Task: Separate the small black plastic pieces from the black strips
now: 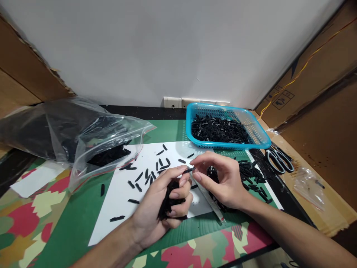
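Observation:
My left hand [167,197] is closed round a bunch of small black strips [169,203]. Its thumb and forefinger also pinch one single black strip [189,170] at the top. At that strip's other end are the thumb and forefinger of my right hand [220,178], closed in a pinch about it. More loose black strips [152,175] lie scattered on a white sheet of paper [104,227] to the left. Beneath and beyond my right hand is a pile of similar strips [252,176], partly hidden by it. A narrow clear sleeve [213,208] lies below both hands.
A blue plastic basket [231,144] full of black strips stands at the back right. On the left lies an open clear zip bag [111,130] with black pieces inside. Scissors [279,160] and a small clear bag [309,188] rest on cardboard at right. A wall [178,48] rises behind.

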The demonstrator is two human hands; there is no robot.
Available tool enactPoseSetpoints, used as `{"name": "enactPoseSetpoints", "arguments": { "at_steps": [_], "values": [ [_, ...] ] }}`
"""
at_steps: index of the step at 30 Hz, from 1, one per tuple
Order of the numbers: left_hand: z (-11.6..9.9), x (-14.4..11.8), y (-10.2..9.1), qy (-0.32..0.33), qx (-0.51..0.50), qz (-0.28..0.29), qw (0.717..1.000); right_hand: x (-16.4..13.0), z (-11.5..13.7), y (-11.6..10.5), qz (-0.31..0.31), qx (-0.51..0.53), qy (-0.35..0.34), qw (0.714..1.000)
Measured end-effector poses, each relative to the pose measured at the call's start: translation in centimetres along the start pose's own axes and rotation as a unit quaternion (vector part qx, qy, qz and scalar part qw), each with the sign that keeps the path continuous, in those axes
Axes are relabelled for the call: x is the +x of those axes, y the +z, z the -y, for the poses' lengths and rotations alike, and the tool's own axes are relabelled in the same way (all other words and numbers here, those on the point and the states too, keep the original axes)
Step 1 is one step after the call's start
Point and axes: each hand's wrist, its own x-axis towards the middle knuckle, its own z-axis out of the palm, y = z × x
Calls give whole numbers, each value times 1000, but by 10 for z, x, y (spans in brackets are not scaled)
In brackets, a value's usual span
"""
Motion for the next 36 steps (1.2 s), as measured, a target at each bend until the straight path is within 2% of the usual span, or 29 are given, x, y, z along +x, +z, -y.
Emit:
{"name": "enactPoseSetpoints", "arguments": {
  "at_steps": [3,6,7,9,11,13,14,16,18,19,20,21,23,25,30,36],
  "values": [
    [1,1,0,-9,8,-5,1000,1,3,0,-5,-44,-31,999],
    [1,0,2,-18,18,-11,1000,5,4,-7,-6,-124,-96,988],
    [1,0,3,-13,23,-10,1000,7,3,-12,-24,-163,-121,979],
    [1,-1,4,2,37,-9,999,14,1,-26,-99,-260,-139,950],
    [3,-1,5,15,55,-20,998,21,-2,-39,-192,-359,-107,907],
    [5,0,5,28,76,-44,996,27,-3,-49,-228,-413,-82,878],
    [6,1,5,39,89,-58,994,28,-2,-50,-222,-413,-81,879],
    [9,3,6,64,116,-82,988,26,3,-45,-154,-362,-98,914],
    [12,6,8,79,127,-115,982,20,11,-31,-14,-266,-117,957],
    [14,7,9,85,125,-142,978,16,15,-23,67,-218,-125,965],
    [15,8,10,93,121,-175,973,11,19,-14,123,-180,-122,968],
    [16,9,11,99,118,-208,966,7,22,-6,147,-152,-117,970],
    [18,9,12,107,119,-258,953,1,26,6,153,-134,-93,975],
    [18,10,11,100,121,-270,950,-1,26,13,148,-138,-86,975],
    [18,14,2,99,57,-248,962,0,16,21,142,-130,-67,979],
    [19,14,-5,112,10,-195,974,-4,8,32,92,-125,-68,986]
  ]
}}
